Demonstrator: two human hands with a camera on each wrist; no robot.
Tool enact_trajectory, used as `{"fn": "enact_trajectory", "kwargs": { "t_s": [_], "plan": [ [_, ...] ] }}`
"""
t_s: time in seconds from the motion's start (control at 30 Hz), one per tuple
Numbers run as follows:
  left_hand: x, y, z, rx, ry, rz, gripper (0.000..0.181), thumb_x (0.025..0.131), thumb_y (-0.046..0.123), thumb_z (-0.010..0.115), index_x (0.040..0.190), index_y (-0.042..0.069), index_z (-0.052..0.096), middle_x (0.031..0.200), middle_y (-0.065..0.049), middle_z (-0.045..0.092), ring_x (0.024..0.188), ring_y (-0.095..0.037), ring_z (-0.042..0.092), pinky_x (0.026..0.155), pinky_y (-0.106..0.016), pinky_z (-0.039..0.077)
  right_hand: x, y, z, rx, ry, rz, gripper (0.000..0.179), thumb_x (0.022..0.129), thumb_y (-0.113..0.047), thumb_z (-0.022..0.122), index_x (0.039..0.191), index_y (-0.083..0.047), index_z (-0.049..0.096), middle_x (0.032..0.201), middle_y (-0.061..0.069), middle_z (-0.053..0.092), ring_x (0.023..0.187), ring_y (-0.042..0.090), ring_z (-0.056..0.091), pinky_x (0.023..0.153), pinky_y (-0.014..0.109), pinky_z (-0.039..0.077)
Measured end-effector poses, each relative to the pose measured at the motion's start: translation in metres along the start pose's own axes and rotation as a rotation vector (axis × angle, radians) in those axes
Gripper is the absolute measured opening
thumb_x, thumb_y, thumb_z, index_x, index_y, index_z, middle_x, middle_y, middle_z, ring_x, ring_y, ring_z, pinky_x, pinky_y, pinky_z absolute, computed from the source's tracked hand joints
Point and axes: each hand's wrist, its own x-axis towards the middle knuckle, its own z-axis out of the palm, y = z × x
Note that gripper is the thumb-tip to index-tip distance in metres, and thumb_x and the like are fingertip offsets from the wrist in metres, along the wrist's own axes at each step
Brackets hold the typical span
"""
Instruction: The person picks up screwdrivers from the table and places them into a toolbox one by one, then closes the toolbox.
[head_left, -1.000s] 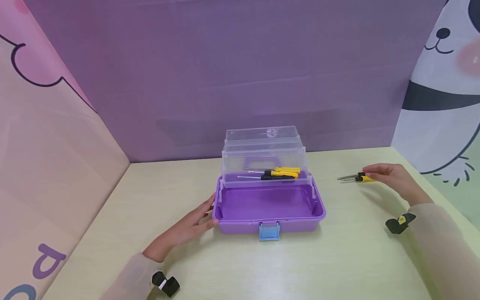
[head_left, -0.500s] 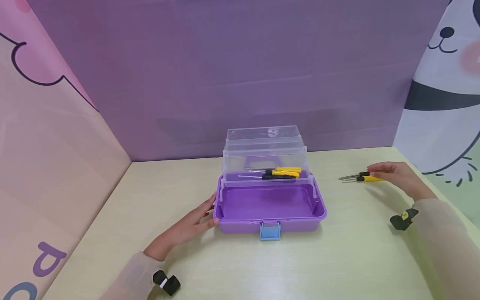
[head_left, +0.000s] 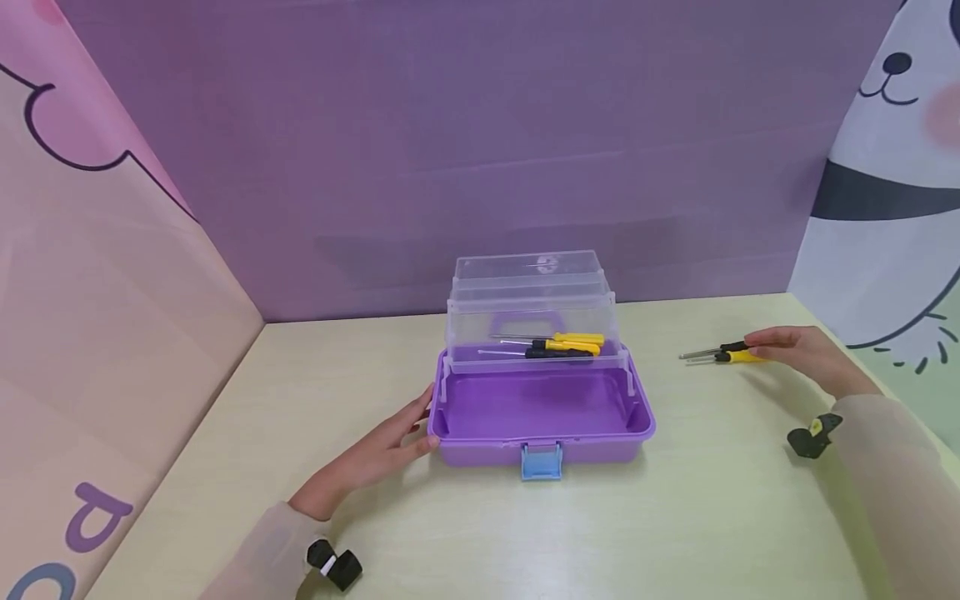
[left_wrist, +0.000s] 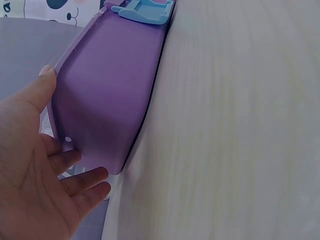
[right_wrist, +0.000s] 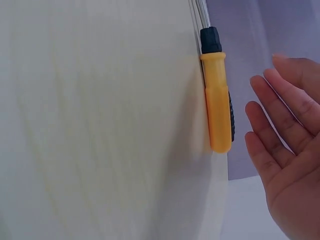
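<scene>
A purple toolbox with a raised clear tiered tray stands mid-table. My left hand rests against its left end, thumb at the front corner and the other fingers along the side. In the left wrist view, that hand's fingers are loosely bent. Right of the box lie a yellow-handled screwdriver and, behind it, a black-handled screwdriver, shafts pointing left. Beside their handle ends my right hand holds nothing; a gap shows between its extended fingers and the yellow handle in the right wrist view.
Several screwdrivers with yellow or black handles lie in the clear tray. A blue latch hangs at the box front. Behind the table rises a purple backdrop, with printed panels at both sides.
My right hand has drawn a little to the right, off the screwdriver handles, which stay where they lay. The left hand and the box have not moved; the view has shifted slightly.
</scene>
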Motion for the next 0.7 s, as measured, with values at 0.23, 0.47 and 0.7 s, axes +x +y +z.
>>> {"fn": "enact_trajectory", "kwargs": {
  "t_s": [0.23,0.47,0.7],
  "plan": [
    [0.0011,0.0039,-0.0002,0.007,-0.001,-0.02,0.073,0.098,0.021,0.051,0.153,0.012,0.003,0.156,-0.017,0.011,0.139,-0.037,0.023,0.108,-0.052,0.031,0.0002,0.0069,-0.0025,-0.032,-0.014,0.016,0.056,0.093,-0.037,0.059,0.129,0.004,0.052,0.1,-0.033,0.053,0.094,-0.017,0.035,0.095,0.048,0.037],
    [0.0006,0.0047,-0.0004,0.004,0.003,-0.021,0.074,0.098,0.021,0.052,0.152,0.011,0.004,0.156,-0.018,0.011,0.139,-0.038,0.022,0.107,-0.052,0.032,0.0017,0.0084,-0.0036,-0.031,-0.008,0.016,0.053,0.093,-0.034,0.06,0.127,0.006,0.053,0.101,-0.029,0.055,0.098,-0.009,0.043,0.09,0.038,0.04],
    [-0.0007,0.0031,-0.0004,-0.006,0.004,-0.017,0.073,0.098,0.02,0.051,0.153,0.014,0.003,0.156,-0.018,0.011,0.138,-0.04,0.024,0.107,-0.055,0.032,0.0065,0.0096,-0.002,-0.067,0.0,0.026,0.054,0.092,-0.033,0.061,0.127,0.007,0.053,0.12,0.007,0.061,0.113,0.025,0.046,0.089,0.039,0.04]
  ]
}}
